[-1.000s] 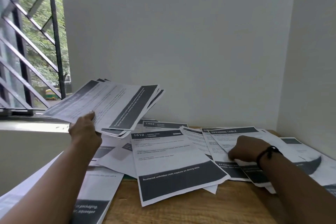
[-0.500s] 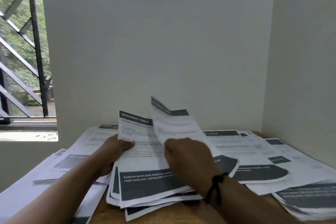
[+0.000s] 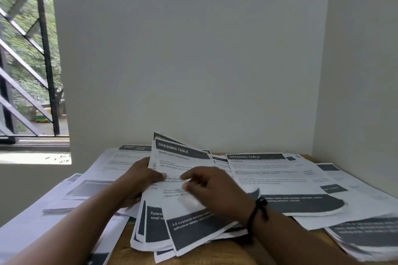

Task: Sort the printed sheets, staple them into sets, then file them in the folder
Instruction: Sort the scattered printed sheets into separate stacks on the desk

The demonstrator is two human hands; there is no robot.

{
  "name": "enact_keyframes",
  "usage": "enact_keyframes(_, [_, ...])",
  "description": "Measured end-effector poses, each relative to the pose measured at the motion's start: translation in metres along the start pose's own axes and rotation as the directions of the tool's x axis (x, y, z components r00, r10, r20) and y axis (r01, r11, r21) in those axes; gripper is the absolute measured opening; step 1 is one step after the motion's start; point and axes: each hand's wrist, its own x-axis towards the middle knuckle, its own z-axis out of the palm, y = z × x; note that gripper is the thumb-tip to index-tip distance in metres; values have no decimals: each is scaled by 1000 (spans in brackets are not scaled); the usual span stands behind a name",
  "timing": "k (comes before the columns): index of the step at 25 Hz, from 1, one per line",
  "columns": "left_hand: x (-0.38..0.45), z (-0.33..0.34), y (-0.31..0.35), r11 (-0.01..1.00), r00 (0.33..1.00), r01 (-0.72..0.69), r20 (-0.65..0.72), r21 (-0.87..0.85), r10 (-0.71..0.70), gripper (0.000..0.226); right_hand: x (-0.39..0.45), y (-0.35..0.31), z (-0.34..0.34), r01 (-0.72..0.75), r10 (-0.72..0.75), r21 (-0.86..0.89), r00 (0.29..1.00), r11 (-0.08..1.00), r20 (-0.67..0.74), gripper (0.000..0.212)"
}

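Observation:
A fanned stack of printed sheets [image 3: 183, 219] headed "DRESSING TABLE", white with dark bands, is tilted up at the middle of the wooden table [image 3: 232, 251]. My left hand [image 3: 140, 180] grips the stack's left edge, thumb on the top page. My right hand [image 3: 213, 187], a black band at its wrist, lies on the top sheet with fingers bent; it is blurred. Another "DRESSING TABLE" sheet [image 3: 273, 176] lies flat to the right. No stapler or folder shows.
Loose printed sheets cover the table: a pile at the left [image 3: 103, 178] with one marked 1327, more at the right edge [image 3: 366, 236]. White walls close the back and right. A barred window [image 3: 28, 71] is at the left.
One second ago my left hand held the stack in the air at the left while my right pressed sheets at the right. Now the stack rests mid-table, a new sheet on top, both hands on it.

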Motion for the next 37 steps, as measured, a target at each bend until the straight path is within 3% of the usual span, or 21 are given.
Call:
enact_keyframes(2, [0, -4, 2, 998, 1000, -3, -7, -60, 2, 32, 7, 25, -24, -126, 97, -248, 987, 961, -128, 29])
enact_keyframes(4, [1, -6, 5, 989, 998, -28, -57, -148, 20, 24, 5, 48, -42, -307, 281, -402, 952, 863, -125, 44])
enact_keyframes(6, [-3, -7, 9, 977, 990, -61, -141, -204, 32, 11, 5, 64, -51, -394, 405, -372, 913, 840, -51, 49])
enact_keyframes(8, [-7, -8, 14, 971, 975, -92, -220, -220, 43, 12, 9, 69, -56, -379, 389, -266, 921, 886, -17, 25])
enact_keyframes(9, [-8, -10, 15, 966, 967, -111, -249, -232, 51, 17, 11, 72, -61, -356, 360, -271, 932, 895, -35, 25])
enact_keyframes(11, [-11, -14, 16, 951, 953, -141, -297, -274, 55, 22, 11, 80, -73, -395, 398, -371, 915, 840, -71, 36])
enact_keyframes(13, [-15, -19, 17, 932, 946, -153, -321, -329, 42, 24, 6, 88, -83, -443, 514, -553, 857, 705, -32, 40])
enact_keyframes(15, [-17, -24, 18, 912, 939, -176, -343, -369, 42, 27, 1, 94, -82, -461, 611, -631, 791, 623, 25, 54])
enact_keyframes(18, [-19, -28, 18, 911, 929, -194, -366, -364, 52, 33, 0, 87, -77, -522, 669, -581, 741, 624, 53, 93])
enact_keyframes(20, [-19, -27, 18, 911, 926, -201, -372, -359, 58, 31, -1, 84, -75, -537, 682, -551, 726, 639, 83, 102])
enact_keyframes(23, [-19, -26, 18, 915, 928, -193, -368, -354, 53, 29, -2, 81, -77, -540, 687, -541, 720, 645, 101, 95])
enact_keyframes(29, [-18, -23, 16, 943, 943, -112, -333, -314, 1, 27, 3, 101, -75, -521, 644, -603, 765, 604, -16, 68])
enact_keyframes(32, [-15, -21, 15, 959, 949, -75, -315, -273, -16, 30, 5, 105, -79, -498, 598, -617, 800, 609, -55, 45])
enact_keyframes(35, [-15, -17, 17, 975, 949, -56, -314, -216, -15, 26, 6, 101, -83, -563, 553, -538, 809, 628, -200, 27])
enact_keyframes(37, [-15, -14, 16, 983, 953, -54, -304, -175, -2, 25, 6, 84, -85, -570, 440, -480, 821, 667, -364, 21])
